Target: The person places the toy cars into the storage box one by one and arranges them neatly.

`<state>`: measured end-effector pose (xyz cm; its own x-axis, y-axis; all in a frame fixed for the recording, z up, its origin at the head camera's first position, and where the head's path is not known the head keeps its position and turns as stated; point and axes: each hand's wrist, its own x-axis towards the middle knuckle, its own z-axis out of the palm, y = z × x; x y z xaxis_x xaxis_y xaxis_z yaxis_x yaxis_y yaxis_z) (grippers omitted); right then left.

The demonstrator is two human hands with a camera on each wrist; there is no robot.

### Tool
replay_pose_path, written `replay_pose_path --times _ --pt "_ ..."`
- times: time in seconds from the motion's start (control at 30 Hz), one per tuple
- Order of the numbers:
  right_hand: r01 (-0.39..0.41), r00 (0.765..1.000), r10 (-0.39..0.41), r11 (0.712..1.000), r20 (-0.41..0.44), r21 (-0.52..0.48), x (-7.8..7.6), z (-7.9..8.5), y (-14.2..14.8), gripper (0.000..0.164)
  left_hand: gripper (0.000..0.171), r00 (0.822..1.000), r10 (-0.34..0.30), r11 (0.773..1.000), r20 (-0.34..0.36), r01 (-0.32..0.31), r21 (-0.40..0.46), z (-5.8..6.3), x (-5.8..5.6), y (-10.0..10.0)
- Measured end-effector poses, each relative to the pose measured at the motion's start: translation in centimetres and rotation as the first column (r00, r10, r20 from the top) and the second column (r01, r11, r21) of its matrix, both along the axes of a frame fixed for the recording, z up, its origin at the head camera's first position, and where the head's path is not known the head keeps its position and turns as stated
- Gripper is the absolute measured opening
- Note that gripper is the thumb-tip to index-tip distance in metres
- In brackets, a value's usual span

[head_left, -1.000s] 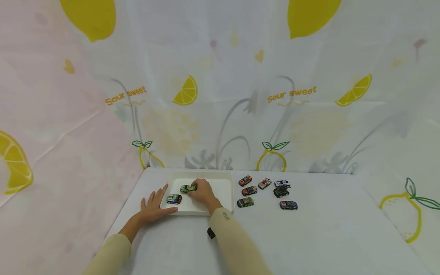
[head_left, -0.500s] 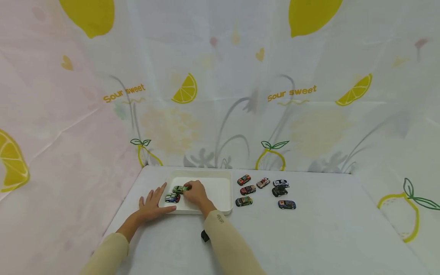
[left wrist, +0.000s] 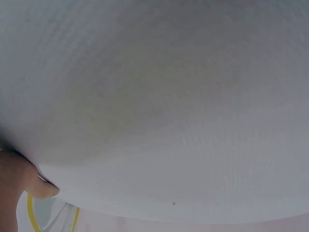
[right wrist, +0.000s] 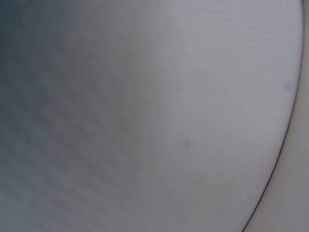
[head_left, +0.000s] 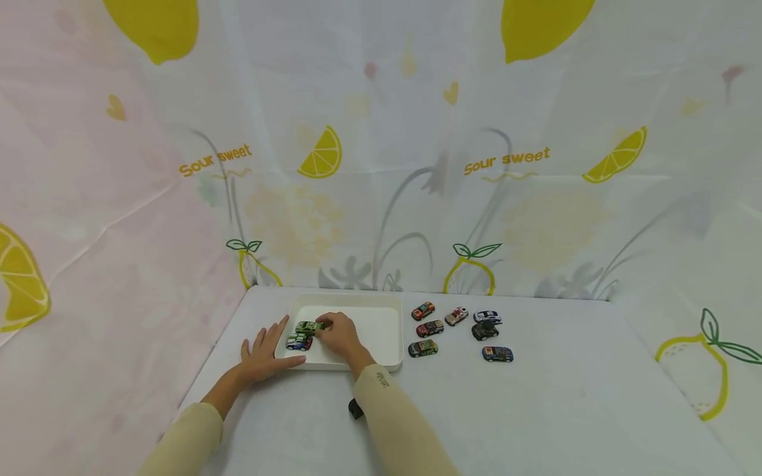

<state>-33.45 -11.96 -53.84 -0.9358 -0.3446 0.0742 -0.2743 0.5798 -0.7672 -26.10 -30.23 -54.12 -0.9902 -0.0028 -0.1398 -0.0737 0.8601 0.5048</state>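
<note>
In the head view, my right hand [head_left: 338,334] reaches over a white tray [head_left: 381,364] and pinches the right end of a green toy car [head_left: 307,327]. Just in front of that car, near the tray's left side, sits a white, green and blue toy car [head_left: 299,342]. My left hand [head_left: 260,357] lies with fingers spread along the tray's left edge, its thumb at the front left corner. Part of the left hand [left wrist: 19,181] shows at the left wrist view's edge. The right wrist view holds mostly pale surface, with no hand or car in it.
Right of the tray, several toy cars stand on the white table [head_left: 536,410], among them a red one [head_left: 423,311], a black one [head_left: 485,330] and a blue one [head_left: 497,354]. A lemon-print cloth [head_left: 381,218] hangs behind.
My right hand has slid the green toy car leftward in the tray, up close behind the white, green and blue car. The left hand keeps its place at the tray's edge.
</note>
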Motion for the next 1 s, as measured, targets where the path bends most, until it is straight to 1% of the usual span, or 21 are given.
replay_pose_path --times 0.27,0.47,0.73,1.0 --pt "-0.019 1.000 0.019 1.000 -0.005 0.018 0.00 0.24 -0.05 0.023 0.106 1.000 -0.007 1.000 -0.011 0.007 0.000 0.16 0.09 -0.12" --pt "-0.007 1.000 0.007 1.000 -0.013 -0.002 0.13 0.56 0.06 0.020 0.106 1.000 -0.010 1.000 -0.021 0.010 -0.012 0.20 -0.03 -0.15" --pt "-0.017 1.000 0.017 1.000 -0.002 -0.019 0.13 0.48 0.17 0.016 0.107 1.000 -0.003 1.000 -0.011 0.003 0.004 -0.02 -0.04 -0.16" --pt "-0.002 1.000 0.001 0.999 -0.004 -0.035 0.06 0.16 0.10 0.015 0.106 1.000 -0.008 1.000 -0.021 0.008 0.002 0.02 0.06 -0.08"
